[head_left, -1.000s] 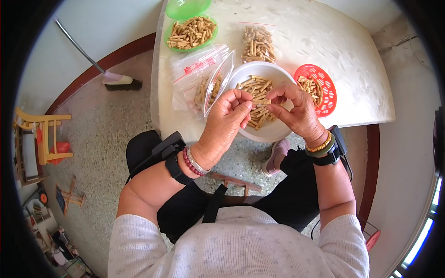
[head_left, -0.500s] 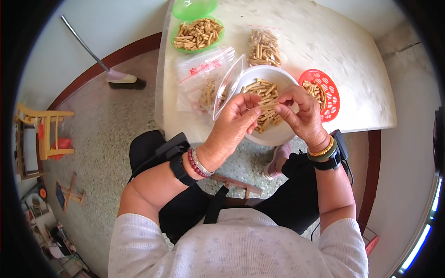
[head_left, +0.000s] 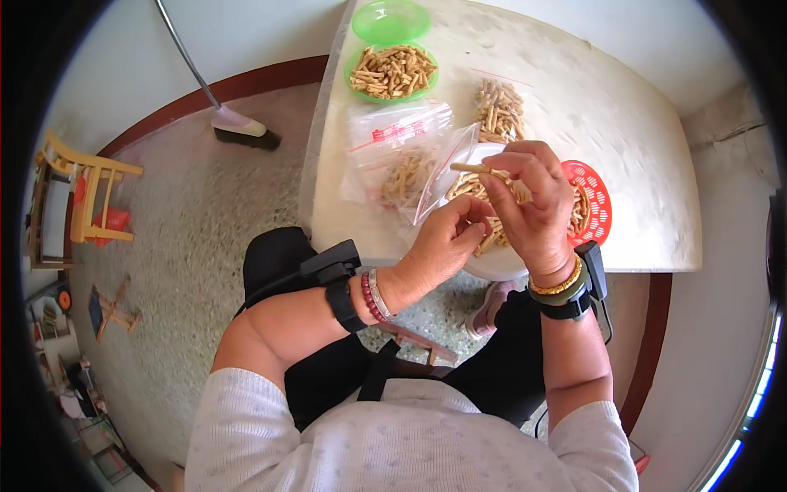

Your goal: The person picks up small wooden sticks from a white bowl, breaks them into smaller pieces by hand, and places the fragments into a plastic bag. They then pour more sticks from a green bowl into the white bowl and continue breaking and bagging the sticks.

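My right hand [head_left: 533, 197] pinches a short tan stick [head_left: 469, 167], like a piece of dried root, between thumb and fingers. The stick points left, held above the white bowl [head_left: 500, 266]. Lower and to its left, my left hand [head_left: 443, 246] is closed near the bowl's front edge, with thumb and fingertips together; whatever they hold is hidden. Similar sticks lie in the bowl, partly covered by both hands. An upright plastic zip bag [head_left: 447, 176] stands at the bowl's left, beside a flat bag [head_left: 402, 176] with pieces inside.
A green plate [head_left: 393, 72] heaped with sticks sits at the back left, a green lid [head_left: 391, 20] behind it. Behind the bowl lies a filled bag [head_left: 500, 111]. A red basket [head_left: 598, 201] with sticks stands right. A broom [head_left: 242, 127] rests on the floor left of the table [head_left: 623, 123].
My right hand has lifted away from my left with a stick pinched in it. My left hand has drawn down slightly. The whole view has shifted, moving the table contents rightward and down.
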Motion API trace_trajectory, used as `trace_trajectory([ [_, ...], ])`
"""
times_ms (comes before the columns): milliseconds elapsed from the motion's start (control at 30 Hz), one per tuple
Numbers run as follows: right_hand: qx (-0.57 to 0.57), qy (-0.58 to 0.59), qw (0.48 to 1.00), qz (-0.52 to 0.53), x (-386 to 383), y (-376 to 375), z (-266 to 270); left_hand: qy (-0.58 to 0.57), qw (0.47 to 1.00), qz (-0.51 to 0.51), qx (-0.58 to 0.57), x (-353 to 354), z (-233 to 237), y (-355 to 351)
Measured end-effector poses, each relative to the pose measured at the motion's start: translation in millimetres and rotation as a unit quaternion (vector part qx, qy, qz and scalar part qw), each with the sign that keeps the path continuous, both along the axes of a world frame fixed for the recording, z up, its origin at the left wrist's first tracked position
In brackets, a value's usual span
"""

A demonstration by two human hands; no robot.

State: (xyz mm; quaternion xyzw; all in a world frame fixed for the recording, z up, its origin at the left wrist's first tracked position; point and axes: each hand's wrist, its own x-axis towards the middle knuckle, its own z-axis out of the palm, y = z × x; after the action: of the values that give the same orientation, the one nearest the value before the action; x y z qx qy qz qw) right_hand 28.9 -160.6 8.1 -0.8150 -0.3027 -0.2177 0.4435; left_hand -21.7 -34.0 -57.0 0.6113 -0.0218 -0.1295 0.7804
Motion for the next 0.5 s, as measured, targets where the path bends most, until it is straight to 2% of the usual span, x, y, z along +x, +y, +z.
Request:
trace_trajectory([
  [67, -0.057, -0.03, 0.998, -0.017, 5, 8, -3, -0.001, 1.0, -0.005, 0.009, 2, -3, 3],
  [233, -0.114, -0.019, 0.993, -0.021, 14, 21, -8, 0.006, 1.0, -0.003, -0.02, 6, -8, 4],
  [300, -0.148, -0.047, 0.987, -0.044, 18, 25, -10, 0.0, 1.0, 0.0, -0.015, 7, -12, 3],
  [433, -0.118, -0.033, 0.99, -0.063, 19, 27, -13, -0.023, 1.0, -0.001, 0.015, 6, -12, 3],
  [500, -0.058, 0.03, 0.996, -0.063, 17, 18, -9, -0.043, 0.999, 0.011, 0.003, 4, -12, 1],
])
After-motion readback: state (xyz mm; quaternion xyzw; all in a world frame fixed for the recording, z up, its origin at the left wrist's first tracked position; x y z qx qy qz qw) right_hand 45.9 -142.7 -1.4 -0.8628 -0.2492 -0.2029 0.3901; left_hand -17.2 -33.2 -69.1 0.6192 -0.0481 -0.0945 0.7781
